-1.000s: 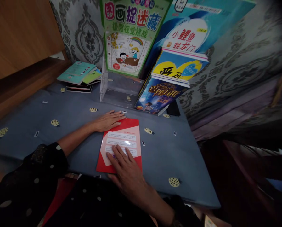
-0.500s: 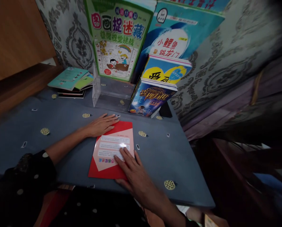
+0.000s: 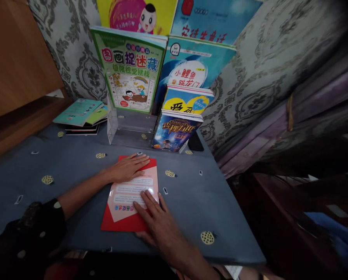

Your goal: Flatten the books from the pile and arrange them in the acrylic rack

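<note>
A red book [image 3: 123,224] with a pink panel of printed text lies flat on the table, its lettering upside down to me. Across its far left part rests my left hand [image 3: 130,168], palm down with the fingers stretched out. My right hand [image 3: 159,219] lies flat on the near right part, fingers spread over the cover and the thumb by the near edge. Neither hand grips anything. Beyond the book stands a clear book rack [image 3: 112,126], its front tier holding a dark blue book [image 3: 176,132].
Above in the rack are a green picture book [image 3: 130,76], a teal book [image 3: 200,64] and others. Several books [image 3: 77,112] are stacked at the back left. A black flat object [image 3: 195,142] lies behind the rack's right side. The blue tablecloth [image 3: 217,202] ends at right.
My view has tilted up, showing more of the rack's upper books. My left hand has slid further onto the book's cover. The right hand stays on the near right part.
</note>
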Demonstrator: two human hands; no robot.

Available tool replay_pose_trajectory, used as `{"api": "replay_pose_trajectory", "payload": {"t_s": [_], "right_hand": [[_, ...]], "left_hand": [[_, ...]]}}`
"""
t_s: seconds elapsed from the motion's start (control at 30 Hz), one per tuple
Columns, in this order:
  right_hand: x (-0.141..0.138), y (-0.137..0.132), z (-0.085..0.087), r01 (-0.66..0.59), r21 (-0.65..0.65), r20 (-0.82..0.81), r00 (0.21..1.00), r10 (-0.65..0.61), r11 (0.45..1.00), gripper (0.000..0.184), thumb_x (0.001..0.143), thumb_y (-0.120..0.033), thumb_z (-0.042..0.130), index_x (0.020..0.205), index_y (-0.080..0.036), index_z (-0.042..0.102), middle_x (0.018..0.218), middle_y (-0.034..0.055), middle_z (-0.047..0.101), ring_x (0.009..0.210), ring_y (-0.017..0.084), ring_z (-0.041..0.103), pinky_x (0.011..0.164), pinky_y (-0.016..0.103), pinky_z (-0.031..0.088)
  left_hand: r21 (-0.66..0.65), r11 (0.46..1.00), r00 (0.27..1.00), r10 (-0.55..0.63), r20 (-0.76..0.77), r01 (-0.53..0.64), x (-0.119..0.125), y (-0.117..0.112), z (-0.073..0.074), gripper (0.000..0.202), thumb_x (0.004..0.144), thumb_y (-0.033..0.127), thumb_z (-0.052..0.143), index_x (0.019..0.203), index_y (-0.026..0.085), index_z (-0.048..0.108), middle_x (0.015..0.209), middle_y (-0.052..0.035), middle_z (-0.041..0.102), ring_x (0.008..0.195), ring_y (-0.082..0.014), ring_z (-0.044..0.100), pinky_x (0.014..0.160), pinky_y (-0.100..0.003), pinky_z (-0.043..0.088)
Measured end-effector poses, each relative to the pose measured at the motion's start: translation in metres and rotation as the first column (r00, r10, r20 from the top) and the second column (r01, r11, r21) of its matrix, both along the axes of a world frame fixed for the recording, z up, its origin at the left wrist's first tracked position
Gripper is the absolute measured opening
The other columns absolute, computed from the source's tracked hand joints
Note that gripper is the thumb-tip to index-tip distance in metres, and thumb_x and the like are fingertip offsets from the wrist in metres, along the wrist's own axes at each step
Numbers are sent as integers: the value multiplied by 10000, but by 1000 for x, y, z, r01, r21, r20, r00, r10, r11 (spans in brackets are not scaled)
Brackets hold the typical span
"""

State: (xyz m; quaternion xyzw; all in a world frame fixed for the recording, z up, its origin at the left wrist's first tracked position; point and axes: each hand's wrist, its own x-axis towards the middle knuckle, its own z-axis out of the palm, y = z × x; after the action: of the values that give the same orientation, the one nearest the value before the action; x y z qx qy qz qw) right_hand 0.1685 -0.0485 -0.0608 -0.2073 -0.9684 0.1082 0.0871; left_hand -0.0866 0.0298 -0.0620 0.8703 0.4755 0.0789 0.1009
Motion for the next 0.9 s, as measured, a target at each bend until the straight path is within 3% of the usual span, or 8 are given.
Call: {"api": "replay_pose_trajectory", "payload": {"t_s": [0.27, 0.6, 0.7, 0.9], "right_hand": [[0, 0, 10, 17, -41, 12, 1000, -16, 999, 649, 935, -524, 543, 1485, -220, 383, 1538, 159, 383, 1441, 311, 318, 1150, 574, 315], [2, -3, 10, 24, -64, -26, 999, -26, 998, 659, 925, -519, 560, 1481, -211, 385, 1530, 162, 397, 1440, 302, 320, 1163, 581, 283], [3, -5, 7, 77, -62, -60, 995, -81, 995, 782, 864, -495, 663, 1497, -166, 344, 1529, 194, 383, 1440, 312, 317, 1160, 552, 309], [5, -7, -8, 182, 2, -150, 972, -180, 983, 1053, 753, -550, 752, 1547, -130, 203, 1586, 253, 214, 1477, 387, 167, 1125, 603, 328]], "left_hand": [[-18, 997, 997, -78, 28, 78, 24, 10, 7, 556, 1040, 461, 260, 1548, 242, 205, 1609, -55, 240, 1494, -182, 175, 1211, -416, 95], [-13, 982, 977, -186, 108, 188, 45, -12, 8, 494, 1042, 441, 294, 1513, 295, 311, 1559, 12, 374, 1484, -159, 209, 1209, -389, 126], [-10, 977, 971, -210, 118, 213, 46, -15, 6, 490, 1043, 403, 301, 1518, 282, 308, 1559, -3, 374, 1485, -165, 206, 1210, -389, 129], [7, 973, 968, -231, 96, 232, 51, -38, 9, 552, 1006, 381, 415, 1529, 264, 280, 1577, -46, 333, 1474, -206, 250, 1213, -422, 179]]}}
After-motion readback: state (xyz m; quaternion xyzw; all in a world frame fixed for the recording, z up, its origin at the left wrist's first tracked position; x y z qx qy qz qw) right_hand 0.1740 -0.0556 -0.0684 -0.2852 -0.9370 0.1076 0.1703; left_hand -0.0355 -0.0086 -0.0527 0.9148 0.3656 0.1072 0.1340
